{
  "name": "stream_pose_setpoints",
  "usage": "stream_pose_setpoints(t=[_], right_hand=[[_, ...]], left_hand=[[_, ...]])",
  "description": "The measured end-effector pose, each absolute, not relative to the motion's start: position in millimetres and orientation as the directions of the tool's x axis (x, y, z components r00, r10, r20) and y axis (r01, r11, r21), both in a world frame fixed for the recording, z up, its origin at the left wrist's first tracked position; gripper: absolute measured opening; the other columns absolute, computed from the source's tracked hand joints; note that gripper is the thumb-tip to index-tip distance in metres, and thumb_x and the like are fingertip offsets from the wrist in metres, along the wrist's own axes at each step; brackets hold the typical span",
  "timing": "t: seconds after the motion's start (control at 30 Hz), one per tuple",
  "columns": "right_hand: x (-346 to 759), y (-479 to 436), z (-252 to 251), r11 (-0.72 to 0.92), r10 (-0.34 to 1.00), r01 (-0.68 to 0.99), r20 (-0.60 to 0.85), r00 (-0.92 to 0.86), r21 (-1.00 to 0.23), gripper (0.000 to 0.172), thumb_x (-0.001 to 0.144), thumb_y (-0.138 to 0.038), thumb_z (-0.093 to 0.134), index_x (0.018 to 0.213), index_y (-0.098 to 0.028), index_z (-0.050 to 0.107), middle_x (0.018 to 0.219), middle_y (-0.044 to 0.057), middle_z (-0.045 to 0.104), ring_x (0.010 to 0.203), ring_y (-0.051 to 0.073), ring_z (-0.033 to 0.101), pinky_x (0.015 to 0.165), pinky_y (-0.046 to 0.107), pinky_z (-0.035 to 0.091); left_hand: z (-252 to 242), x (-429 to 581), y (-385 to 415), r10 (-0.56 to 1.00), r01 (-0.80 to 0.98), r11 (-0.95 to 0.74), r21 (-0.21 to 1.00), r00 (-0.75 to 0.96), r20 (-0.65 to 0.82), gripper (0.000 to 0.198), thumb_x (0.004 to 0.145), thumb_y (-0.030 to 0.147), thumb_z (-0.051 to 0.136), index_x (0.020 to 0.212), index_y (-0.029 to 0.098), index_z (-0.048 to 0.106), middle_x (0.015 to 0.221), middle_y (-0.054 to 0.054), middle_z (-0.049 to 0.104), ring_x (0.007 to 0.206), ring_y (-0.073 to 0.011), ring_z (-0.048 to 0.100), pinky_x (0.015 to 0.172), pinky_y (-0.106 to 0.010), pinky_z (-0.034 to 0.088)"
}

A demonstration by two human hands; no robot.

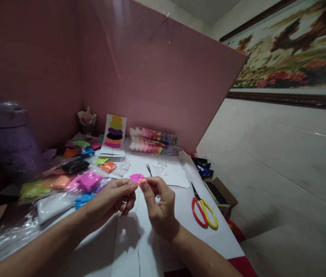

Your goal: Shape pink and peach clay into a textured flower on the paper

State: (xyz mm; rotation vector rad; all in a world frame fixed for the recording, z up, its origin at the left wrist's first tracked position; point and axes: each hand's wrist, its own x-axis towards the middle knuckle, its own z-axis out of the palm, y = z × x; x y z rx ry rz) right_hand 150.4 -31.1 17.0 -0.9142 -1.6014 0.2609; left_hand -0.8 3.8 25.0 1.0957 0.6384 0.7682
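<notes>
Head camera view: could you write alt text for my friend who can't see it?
A person's left hand pinches a ruffled pink piece, while the right hand holds an orange-pink piece at its edge, above a white surface. Scissors lie to the right, colourful packets to the left, and a card of stacked colours stands behind.

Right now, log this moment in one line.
left hand: pinching pink piece | right hand: pinching coral piece | scissors: right of hands

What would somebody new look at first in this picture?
Probably the bright pink frilly piece in the middle, pinched in the left hand, beside a coral bit in the right hand. Next might be the red-and-yellow-handled scissors lying to the right, or the heap of colourful packets on the left.
</notes>
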Motion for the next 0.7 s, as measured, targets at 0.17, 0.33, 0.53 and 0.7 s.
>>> stream_pose_setpoints(t=[0.17,0.33,0.53,0.7], right_hand=[[150.8,-32.6,15.7,0.722,0.588,0.474,0.808,-0.037,-0.504,0.017,0.092,-0.016,0.051,0.106,-0.020,0.060,0.089,0.005,0.066,0.069,0.014,0.060,0.059,0.026,0.048],[147.7,-30.8,16.6,0.695,0.623,0.522,0.777,-0.094,-0.494,0.011,0.092,-0.018,0.053,0.095,-0.018,0.064,0.079,0.004,0.066,0.067,0.015,0.059,0.058,0.027,0.046],[150.1,-31.3,18.0,0.678,0.619,0.479,0.785,0.036,-0.557,0.013,0.093,-0.018,0.051,0.101,-0.018,0.061,0.088,0.005,0.066,0.067,0.013,0.059,0.058,0.025,0.047],[149.2,-29.7,16.4,0.695,0.592,0.594,0.792,-0.152,-0.406,0.014,0.093,-0.019,0.052,0.099,-0.019,0.064,0.082,0.006,0.067,0.073,0.016,0.062,0.063,0.028,0.048]], left_hand=[[27.0,-0.1,3.5,0.832,-0.221,0.219,0.950,0.551,-0.064,0.036,0.077,0.044,0.069,0.062,0.018,0.049,0.049,0.004,0.049,0.043,-0.0079,0.040,0.041,-0.020,0.034],[23.5,1.0,5.4,0.867,-0.186,0.125,0.975,0.498,-0.017,0.039,0.075,0.047,0.070,0.061,0.019,0.047,0.050,0.006,0.046,0.043,-0.0073,0.039,0.040,-0.018,0.030],[22.3,0.7,7.2,0.893,-0.156,0.062,0.986,0.449,0.015,0.041,0.078,0.049,0.067,0.060,0.019,0.045,0.050,0.005,0.049,0.043,-0.0070,0.039,0.040,-0.018,0.030],[20.5,1.3,8.2,0.909,-0.096,-0.060,0.994,0.405,0.094,0.043,0.073,0.054,0.069,0.059,0.019,0.049,0.044,0.005,0.051,0.040,-0.0088,0.044,0.040,-0.021,0.034]])
